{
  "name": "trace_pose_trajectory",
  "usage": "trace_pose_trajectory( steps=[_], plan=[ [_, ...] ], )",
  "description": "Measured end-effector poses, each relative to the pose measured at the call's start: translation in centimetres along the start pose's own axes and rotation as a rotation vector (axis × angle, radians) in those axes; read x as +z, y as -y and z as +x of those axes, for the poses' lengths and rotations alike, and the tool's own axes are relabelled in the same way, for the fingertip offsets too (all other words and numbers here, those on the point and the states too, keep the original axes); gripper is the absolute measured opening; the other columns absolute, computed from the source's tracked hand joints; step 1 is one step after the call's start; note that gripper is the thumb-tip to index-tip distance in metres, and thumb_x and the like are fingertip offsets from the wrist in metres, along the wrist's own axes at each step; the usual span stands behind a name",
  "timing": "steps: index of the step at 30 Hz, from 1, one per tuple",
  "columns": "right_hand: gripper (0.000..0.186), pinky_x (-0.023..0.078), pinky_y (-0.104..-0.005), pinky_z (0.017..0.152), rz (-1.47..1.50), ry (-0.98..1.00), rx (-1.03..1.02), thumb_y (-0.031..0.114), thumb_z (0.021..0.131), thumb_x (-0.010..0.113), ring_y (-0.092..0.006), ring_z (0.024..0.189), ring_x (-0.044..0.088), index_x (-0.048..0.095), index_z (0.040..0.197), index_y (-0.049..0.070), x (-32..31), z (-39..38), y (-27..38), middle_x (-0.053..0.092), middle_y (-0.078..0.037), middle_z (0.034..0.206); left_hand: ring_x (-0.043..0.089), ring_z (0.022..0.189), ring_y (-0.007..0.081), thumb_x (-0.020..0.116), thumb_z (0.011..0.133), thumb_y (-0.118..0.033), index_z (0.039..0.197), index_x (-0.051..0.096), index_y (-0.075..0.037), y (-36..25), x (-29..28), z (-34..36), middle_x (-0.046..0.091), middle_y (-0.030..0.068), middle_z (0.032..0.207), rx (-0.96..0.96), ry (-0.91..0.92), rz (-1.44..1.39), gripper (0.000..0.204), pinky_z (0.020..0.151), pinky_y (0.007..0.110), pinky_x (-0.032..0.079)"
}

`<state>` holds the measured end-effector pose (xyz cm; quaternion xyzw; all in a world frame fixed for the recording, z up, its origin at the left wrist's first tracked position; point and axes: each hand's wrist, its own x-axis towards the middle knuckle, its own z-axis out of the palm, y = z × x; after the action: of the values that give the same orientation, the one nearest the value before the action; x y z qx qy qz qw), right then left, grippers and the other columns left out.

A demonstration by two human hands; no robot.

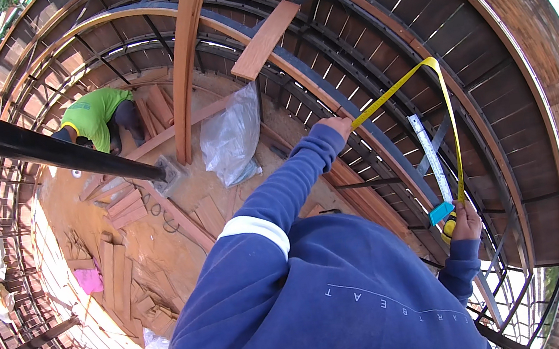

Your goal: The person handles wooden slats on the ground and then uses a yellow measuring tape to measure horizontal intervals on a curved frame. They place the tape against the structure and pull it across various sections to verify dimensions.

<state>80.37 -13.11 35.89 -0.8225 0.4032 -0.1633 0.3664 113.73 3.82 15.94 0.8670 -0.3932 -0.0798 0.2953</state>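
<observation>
My left hand (337,128) reaches out along a curved rail (391,152) with a wood edge and grips the yellow tape blade (388,96). From there the blade runs right, bends over in a tall arch and drops to the tape measure's yellow and black case (450,227). My right hand (468,221) is closed around that case. Touching or just beside it is a try square (442,213) with a teal handle and a pale ruler blade. Whether my right fingers also hold the square, I cannot tell.
A short board (265,39) lies across the rails, and a long plank (189,66) rises near a black pole (54,145). Below, a co-worker in a green shirt (96,114) bends beside loose boards (127,206). A clear plastic sheet (231,135) hangs over timber.
</observation>
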Motion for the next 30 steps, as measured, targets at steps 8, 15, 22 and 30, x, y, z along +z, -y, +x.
trace_pose_trajectory(
  steps=[8,15,22,30],
  plan=[
    [0.025,0.045,-0.0261,0.068,0.036,0.002,-0.001,0.014,0.099,0.053,-0.0088,0.075,0.054,0.068,0.103,-0.005,2.0,-1.0,0.3,0.063,-0.004,0.081,0.069,0.081,0.0369,0.052,0.096,-0.029,0.096,0.065,-0.009,-0.1,-0.7,0.2,0.071,0.0165,0.085,0.03,0.03,0.015,0.024,0.073,0.048,0.056],
    [0.025,0.045,-0.0255,0.068,0.032,-0.013,0.003,0.014,0.099,0.054,-0.0089,0.076,0.056,0.068,0.107,-0.005,2.0,-1.3,-0.2,0.064,-0.005,0.083,0.069,0.081,0.0382,0.055,0.095,-0.031,0.095,0.064,-0.009,0.3,-0.3,0.2,0.07,0.0169,0.084,0.038,0.014,-0.028,0.024,0.073,0.049,0.055],
    [0.023,0.044,-0.0265,0.067,-0.026,-0.011,-0.014,0.014,0.099,0.054,-0.0091,0.073,0.054,0.068,0.104,-0.003,1.7,-1.2,0.1,0.062,-0.004,0.079,0.068,0.08,0.0387,0.056,0.094,-0.031,0.094,0.064,-0.009,0.0,-0.9,-0.2,0.07,0.0167,0.083,0.039,-0.015,-0.043,0.023,0.072,0.049,0.055],
    [0.024,0.045,-0.0266,0.069,-0.023,-0.005,-0.028,0.015,0.099,0.053,-0.0096,0.075,0.055,0.067,0.103,-0.004,1.7,-0.7,0.2,0.062,-0.005,0.079,0.068,0.081,0.0382,0.056,0.094,-0.03,0.095,0.064,-0.009,-0.1,-0.9,-0.2,0.07,0.0164,0.084,0.022,-0.007,-0.026,0.023,0.073,0.049,0.055]
  ],
)
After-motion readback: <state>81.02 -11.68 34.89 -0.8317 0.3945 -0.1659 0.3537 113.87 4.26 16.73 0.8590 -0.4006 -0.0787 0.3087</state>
